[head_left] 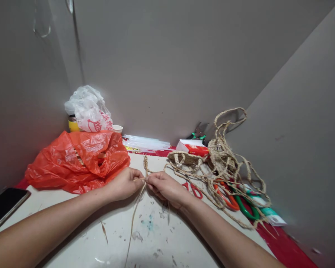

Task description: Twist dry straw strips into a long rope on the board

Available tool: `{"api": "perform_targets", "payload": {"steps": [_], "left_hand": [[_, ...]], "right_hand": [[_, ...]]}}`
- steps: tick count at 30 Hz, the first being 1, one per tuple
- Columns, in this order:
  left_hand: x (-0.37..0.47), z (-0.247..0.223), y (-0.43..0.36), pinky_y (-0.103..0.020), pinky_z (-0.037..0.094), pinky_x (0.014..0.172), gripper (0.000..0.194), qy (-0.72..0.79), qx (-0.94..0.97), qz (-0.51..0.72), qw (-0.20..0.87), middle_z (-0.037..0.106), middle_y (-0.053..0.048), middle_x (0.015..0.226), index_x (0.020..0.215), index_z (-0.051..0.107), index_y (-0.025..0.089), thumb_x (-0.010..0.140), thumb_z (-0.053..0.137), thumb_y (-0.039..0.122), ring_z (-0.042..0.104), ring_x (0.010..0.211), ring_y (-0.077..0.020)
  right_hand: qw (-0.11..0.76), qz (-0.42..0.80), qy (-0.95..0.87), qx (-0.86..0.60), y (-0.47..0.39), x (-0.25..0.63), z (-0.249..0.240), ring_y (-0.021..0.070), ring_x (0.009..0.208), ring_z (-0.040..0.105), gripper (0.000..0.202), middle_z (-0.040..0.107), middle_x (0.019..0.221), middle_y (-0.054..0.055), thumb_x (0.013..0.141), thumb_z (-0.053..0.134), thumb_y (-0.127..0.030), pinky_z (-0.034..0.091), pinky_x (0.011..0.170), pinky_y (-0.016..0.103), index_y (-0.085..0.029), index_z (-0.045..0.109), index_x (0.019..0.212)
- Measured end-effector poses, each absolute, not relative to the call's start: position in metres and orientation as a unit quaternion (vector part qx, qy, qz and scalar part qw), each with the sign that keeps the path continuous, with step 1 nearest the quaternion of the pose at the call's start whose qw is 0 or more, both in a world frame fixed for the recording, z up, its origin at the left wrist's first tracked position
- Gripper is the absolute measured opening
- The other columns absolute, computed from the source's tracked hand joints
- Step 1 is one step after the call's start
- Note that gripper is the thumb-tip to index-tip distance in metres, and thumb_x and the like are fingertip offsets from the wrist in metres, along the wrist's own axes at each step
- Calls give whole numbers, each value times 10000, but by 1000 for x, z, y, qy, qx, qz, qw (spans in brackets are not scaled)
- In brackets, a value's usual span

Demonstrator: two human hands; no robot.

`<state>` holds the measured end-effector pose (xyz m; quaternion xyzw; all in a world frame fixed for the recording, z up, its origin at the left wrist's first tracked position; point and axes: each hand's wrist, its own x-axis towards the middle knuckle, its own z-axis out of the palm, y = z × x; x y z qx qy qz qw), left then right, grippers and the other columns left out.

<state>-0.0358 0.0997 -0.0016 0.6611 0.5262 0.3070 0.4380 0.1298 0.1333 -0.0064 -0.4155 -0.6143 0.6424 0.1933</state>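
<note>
My left hand (131, 183) and my right hand (163, 187) meet at the middle of the white board, fingertips pinched on thin tan plant-fibre strands. A short braided piece (145, 163) of the same fibre stretches away from the fingertips towards the back. One long loose strand (132, 223) trails from the hands down to the near edge. Just right of my right hand lies a pair of red-handled scissors (195, 190). A tangled heap of braided fibre cord (223, 160) spreads beyond it to the right.
A red plastic bag (78, 162) and a phone (5, 208) are on the left. Behind stand a white bag (89, 108), a paper cup (117, 128), translucent sticks (146, 142), a red box (194, 148) and pliers (199, 132). Orange (227, 199) and green handles (247, 209) lie right. Walls close in behind.
</note>
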Motion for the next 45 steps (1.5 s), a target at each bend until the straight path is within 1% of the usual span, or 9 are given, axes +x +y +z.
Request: {"api": "perform_targets", "payload": {"steps": [6,12,19,24,28,31,34,38,45], "left_hand": [[-34,14,88,-223,307,522,254,571,732,233,289,497,15,576,618,516,163,810,390,270,455,571,-121],[-18,20,63,-283,344,527,293,604,793,70,43,630,-86,665,889,590,152,871,320,263,586,598,-218],[-7,7,52,-301,415,553,302,550,835,-13,-22,642,-121,715,962,569,102,763,347,50,627,653,-244],[-15,26,50,-289,402,542,223,525,844,50,93,612,-71,631,781,591,152,825,379,206,570,562,-197],[-31,30,74,-244,405,611,182,583,711,334,209,561,-11,663,756,536,176,830,387,250,524,632,-135],[-34,17,90,-232,411,595,180,564,562,416,439,560,-3,698,917,510,160,762,473,245,519,610,-115],[-27,3,92,-210,362,482,134,492,454,363,648,533,9,639,825,500,154,735,459,245,446,463,-80],[-23,-3,88,-190,190,411,133,502,487,343,627,375,69,502,641,503,156,715,473,263,230,398,-46],[-34,-10,99,-204,298,539,245,526,596,313,520,548,18,584,653,644,143,735,460,284,388,528,-87]], "right_hand": [[225,640,-578,-454,125,121,-7,35,291,154,207,288,334,-89,712,447,-218,70,311,204,-159,500,520],[237,703,-503,-444,116,117,-1,31,284,162,277,301,335,-88,714,472,-251,80,299,190,-188,378,461],[239,726,-484,-426,114,116,-3,27,300,158,234,295,346,-96,696,545,-271,68,301,187,-175,439,510],[212,766,-463,-393,120,122,1,20,335,134,139,280,380,-112,677,589,-263,59,322,173,-130,558,651],[194,793,-447,-365,125,128,6,12,365,107,167,253,419,-125,678,631,-271,46,344,159,-134,535,671],[186,791,-458,-361,127,129,6,14,374,97,191,246,426,-128,696,639,-297,45,351,163,-127,553,709],[173,779,-486,-355,128,130,4,17,370,107,219,262,417,-119,698,642,-318,46,352,176,-131,535,664],[150,766,-515,-354,129,132,3,25,368,121,222,237,417,-123,692,646,-333,56,355,184,-137,541,676],[137,637,-655,-381,133,137,3,49,377,206,195,325,421,-85,761,550,-305,141,373,202,-132,578,675]]}}
